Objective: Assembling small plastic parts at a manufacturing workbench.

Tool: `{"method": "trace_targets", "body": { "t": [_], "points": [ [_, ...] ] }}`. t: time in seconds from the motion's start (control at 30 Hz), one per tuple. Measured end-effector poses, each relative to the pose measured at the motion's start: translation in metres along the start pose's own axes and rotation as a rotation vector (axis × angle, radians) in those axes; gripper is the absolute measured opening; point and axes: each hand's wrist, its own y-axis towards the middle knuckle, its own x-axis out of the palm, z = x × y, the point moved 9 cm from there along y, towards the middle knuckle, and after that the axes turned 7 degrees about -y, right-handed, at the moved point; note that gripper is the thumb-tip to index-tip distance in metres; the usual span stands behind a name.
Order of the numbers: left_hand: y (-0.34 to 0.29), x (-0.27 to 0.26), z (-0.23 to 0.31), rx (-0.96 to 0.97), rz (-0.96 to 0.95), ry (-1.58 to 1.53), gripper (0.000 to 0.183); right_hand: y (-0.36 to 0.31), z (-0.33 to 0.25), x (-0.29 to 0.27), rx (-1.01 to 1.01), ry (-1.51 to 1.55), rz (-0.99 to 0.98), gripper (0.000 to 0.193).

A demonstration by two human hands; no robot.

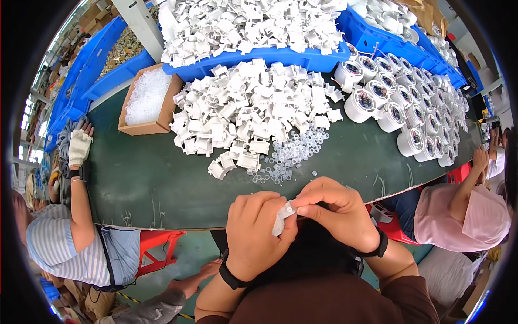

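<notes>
Close to my body, off the table's near edge, my left hand (pixel 253 235) is closed round a small white plastic bracket (pixel 280 220). Thumb and forefinger of my right hand (pixel 342 213) are pinched together at the bracket's upper end. Whatever sits between those fingertips is too small and covered to name. Just beyond my hands lies a scatter of small translucent plastic rings (pixel 294 154). Behind them spreads a large loose heap of white plastic brackets (pixel 232 108), some touching the rings.
A blue bin (pixel 307 58) heaped with white parts stands behind. Left of the heap is a cardboard box (pixel 145 128) of clear pieces. Rows of white round housings (pixel 360 105) with wiring fill the green table's (pixel 145 183) right side. Co-workers sit at both ends.
</notes>
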Motion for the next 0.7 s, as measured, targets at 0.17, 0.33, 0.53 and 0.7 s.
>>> {"method": "trace_targets", "body": {
  "t": [0.17,0.33,0.53,0.7],
  "points": [
    [0.001,0.000,0.000,0.029,-0.026,-0.004,0.035,-0.001,-0.003,0.005,0.017,0.016,0.001,0.017],
    [-0.001,0.000,0.000,0.058,-0.026,0.001,0.033,-0.001,0.018,0.018,0.236,0.345,-0.052,0.016],
    [-0.002,0.000,0.000,0.072,-0.011,0.005,0.036,0.001,0.021,0.027,0.207,0.375,0.010,0.014],
    [-0.005,-0.005,-0.003,0.070,0.119,-0.052,0.037,0.001,0.023,0.024,0.292,0.520,0.072,0.015]
  ]
}}
